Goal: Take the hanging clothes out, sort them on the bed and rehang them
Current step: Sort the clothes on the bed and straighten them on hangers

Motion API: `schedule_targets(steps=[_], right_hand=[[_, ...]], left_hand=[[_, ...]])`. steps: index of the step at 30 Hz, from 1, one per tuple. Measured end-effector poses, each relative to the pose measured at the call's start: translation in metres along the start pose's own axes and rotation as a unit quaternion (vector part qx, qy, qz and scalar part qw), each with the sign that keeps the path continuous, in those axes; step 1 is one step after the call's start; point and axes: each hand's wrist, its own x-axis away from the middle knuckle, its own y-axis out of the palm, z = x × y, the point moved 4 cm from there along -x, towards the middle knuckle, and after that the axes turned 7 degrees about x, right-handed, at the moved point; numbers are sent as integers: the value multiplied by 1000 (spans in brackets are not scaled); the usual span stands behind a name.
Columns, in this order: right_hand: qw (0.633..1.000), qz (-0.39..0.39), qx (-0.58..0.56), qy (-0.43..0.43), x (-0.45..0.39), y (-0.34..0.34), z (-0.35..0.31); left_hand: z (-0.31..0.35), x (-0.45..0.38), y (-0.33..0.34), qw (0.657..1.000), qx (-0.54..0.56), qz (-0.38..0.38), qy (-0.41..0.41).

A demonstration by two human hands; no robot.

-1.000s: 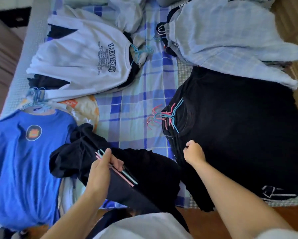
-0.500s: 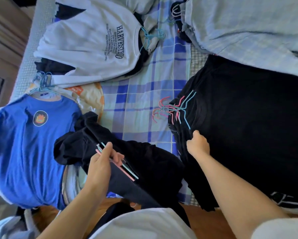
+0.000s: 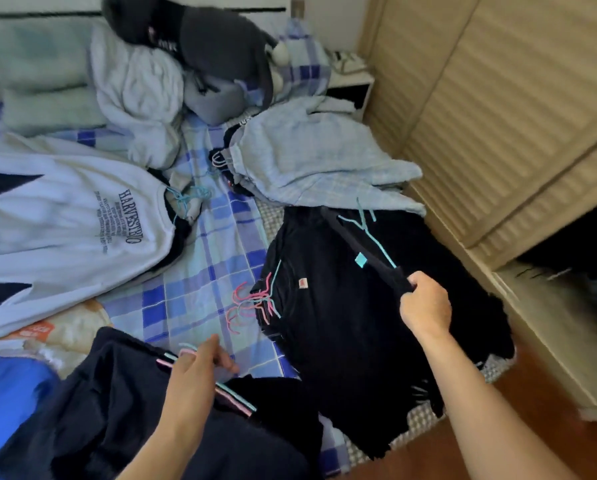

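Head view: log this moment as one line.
right hand: grips black garment, lifted off black pile | left hand: holds hangers on dark garment | bed: sorted piles

Two hands are in view, a left hand (image 3: 193,372) and a right hand (image 3: 425,303). With the blue checked bedsheet (image 3: 200,271) as landmark, five heaps of clothes lie on it: one white printed sweatshirt (image 3: 72,230) at its left, one blue T-shirt (image 3: 10,403) at its near-left corner, one dark garment (image 3: 110,410) at its near edge, one black pile (image 3: 352,334) at its right, one pale checked shirt (image 3: 311,164) at its far right. One tangle of pink and teal hanger hooks (image 3: 252,303) lies mid-sheet; how many hangers is unclear.
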Motion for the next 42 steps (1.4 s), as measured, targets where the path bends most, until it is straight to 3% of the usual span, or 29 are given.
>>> schedule_targets(steps=[5,8,14,22,26,30,32,37,42], right_hand=[[988,140,64,-28,26,-144,-51],[975,213,53,-18,58,-226,-72],[923,376,41,-69,130,-349,-123],[907,399,-95,-98,134,-359,-187],[919,335,-144,-147,129,-365,-236],[916,275,-170,-238,144,-333,-290],[914,238,-178,-277,150,-305,-311],[905,222,-215,-293,155,-271,-337],[897,279,-117,-323,169,-275,-362]], left_hand=[[47,13,-25,991,-24,-72,107],[81,6,-41,986,33,-92,135],[157,15,-79,973,80,-105,188],[246,73,-136,955,99,-147,237],[282,104,-159,937,82,-186,284],[299,120,-162,910,160,-273,268],[298,118,-162,920,154,-269,239],[266,98,-169,956,8,-226,187],[250,100,-166,947,84,-245,190]])
